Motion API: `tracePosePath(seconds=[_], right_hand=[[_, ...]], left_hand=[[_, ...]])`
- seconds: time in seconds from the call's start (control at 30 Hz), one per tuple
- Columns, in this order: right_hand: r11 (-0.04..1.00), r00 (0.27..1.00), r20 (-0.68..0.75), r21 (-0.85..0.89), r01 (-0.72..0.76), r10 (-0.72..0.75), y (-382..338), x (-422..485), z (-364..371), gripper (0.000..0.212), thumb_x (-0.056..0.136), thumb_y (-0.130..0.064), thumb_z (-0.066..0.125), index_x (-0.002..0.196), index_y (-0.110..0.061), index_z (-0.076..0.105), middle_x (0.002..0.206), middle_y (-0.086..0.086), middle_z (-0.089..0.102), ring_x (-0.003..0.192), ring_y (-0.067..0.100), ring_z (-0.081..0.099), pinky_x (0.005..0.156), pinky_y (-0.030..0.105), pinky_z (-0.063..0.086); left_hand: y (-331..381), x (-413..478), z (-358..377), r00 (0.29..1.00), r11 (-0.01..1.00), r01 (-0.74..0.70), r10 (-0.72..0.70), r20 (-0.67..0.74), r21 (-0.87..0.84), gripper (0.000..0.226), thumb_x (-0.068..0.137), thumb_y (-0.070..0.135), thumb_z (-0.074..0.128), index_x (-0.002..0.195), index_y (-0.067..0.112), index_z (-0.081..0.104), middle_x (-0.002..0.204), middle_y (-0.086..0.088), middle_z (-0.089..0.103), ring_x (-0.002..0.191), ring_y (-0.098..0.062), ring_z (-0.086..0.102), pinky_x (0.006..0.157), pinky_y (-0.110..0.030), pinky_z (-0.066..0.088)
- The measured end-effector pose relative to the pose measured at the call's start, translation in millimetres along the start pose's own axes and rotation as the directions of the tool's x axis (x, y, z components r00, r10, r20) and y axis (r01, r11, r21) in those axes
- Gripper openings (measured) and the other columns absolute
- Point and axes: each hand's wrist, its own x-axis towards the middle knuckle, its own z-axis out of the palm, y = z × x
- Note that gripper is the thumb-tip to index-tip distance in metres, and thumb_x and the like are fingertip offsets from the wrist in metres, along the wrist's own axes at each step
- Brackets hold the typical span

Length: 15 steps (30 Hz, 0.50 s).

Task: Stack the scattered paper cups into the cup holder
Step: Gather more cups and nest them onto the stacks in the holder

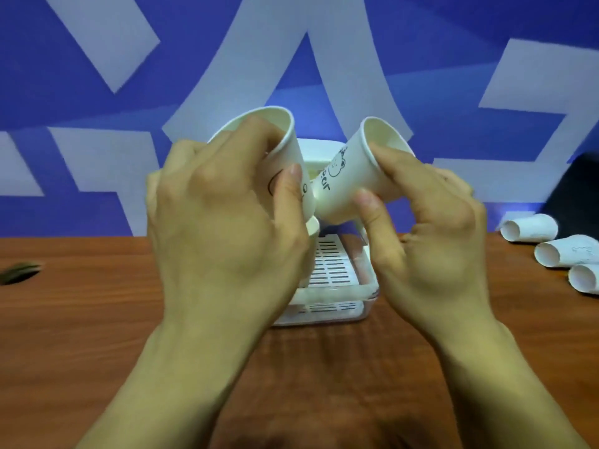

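My left hand grips a white paper cup, mouth up and tilted away. My right hand grips a second white paper cup with a bear drawing, tilted left so the two cup bottoms nearly touch. Both cups hover above the white cup holder, a slotted plastic tray on the wooden table, partly hidden behind my hands. Another white rim shows just under the left cup. Three more paper cups lie on their sides at the far right.
The brown wooden table runs up to a blue and white patterned wall. A dark object stands at the back right behind the lying cups. A small dark blurred thing lies at the left edge.
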Motion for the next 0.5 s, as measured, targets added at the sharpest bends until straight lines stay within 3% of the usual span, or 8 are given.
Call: tracePosePath(seconds=[0.13, 0.3, 0.4, 0.5], right_hand=[[0.998, 0.999, 0.026, 0.05, -0.023, 0.021, -13.6, 11.1, 25.9, 0.034, 0.089, -0.012, 0.064, 0.123, -0.014, 0.065, 0.09, -0.012, 0.056, 0.082, 0.006, 0.047, 0.084, 0.05, 0.047], [0.999, 0.999, 0.049, 0.034, 0.016, -0.017, -12.0, 10.7, 39.5, 0.031, 0.092, -0.008, 0.063, 0.122, -0.012, 0.066, 0.095, -0.001, 0.068, 0.083, 0.019, 0.056, 0.082, 0.052, 0.047], [0.999, 0.998, 0.045, 0.007, 0.04, -0.04, -6.8, 6.8, 42.2, 0.031, 0.091, -0.006, 0.063, 0.121, -0.011, 0.066, 0.096, 0.0, 0.069, 0.082, 0.016, 0.051, 0.08, 0.052, 0.046], [0.998, 0.996, 0.069, -0.019, 0.06, -0.058, -6.5, 2.5, 48.6, 0.032, 0.09, -0.009, 0.062, 0.122, -0.015, 0.066, 0.092, -0.003, 0.068, 0.085, 0.021, 0.057, 0.085, 0.051, 0.042]], left_hand=[[-21.6, 10.9, -6.4, 0.999, 0.999, 0.046, -0.046, 0.001, 0.016, 0.02, 0.085, 0.031, 0.061, 0.104, 0.035, 0.064, 0.074, 0.032, 0.041, 0.081, -0.021, 0.046, 0.076, -0.027, 0.026], [-35.3, 21.8, -7.9, 0.996, 0.996, 0.088, -0.088, 0.024, 0.009, 0.02, 0.09, 0.033, 0.053, 0.105, 0.034, 0.066, 0.078, 0.016, 0.055, 0.076, -0.031, 0.049, 0.08, -0.041, 0.043], [-39.7, 21.5, -5.4, 0.992, 0.993, 0.118, -0.119, 0.033, 0.032, 0.019, 0.091, 0.035, 0.051, 0.103, 0.033, 0.066, 0.08, 0.007, 0.061, 0.079, -0.033, 0.05, 0.082, -0.043, 0.043], [-46.8, 21.1, -5.1, 0.987, 0.986, 0.141, -0.147, 0.07, 0.088, 0.017, 0.092, 0.035, 0.053, 0.1, 0.029, 0.066, 0.08, -0.002, 0.063, 0.084, -0.034, 0.05, 0.082, -0.043, 0.041]])
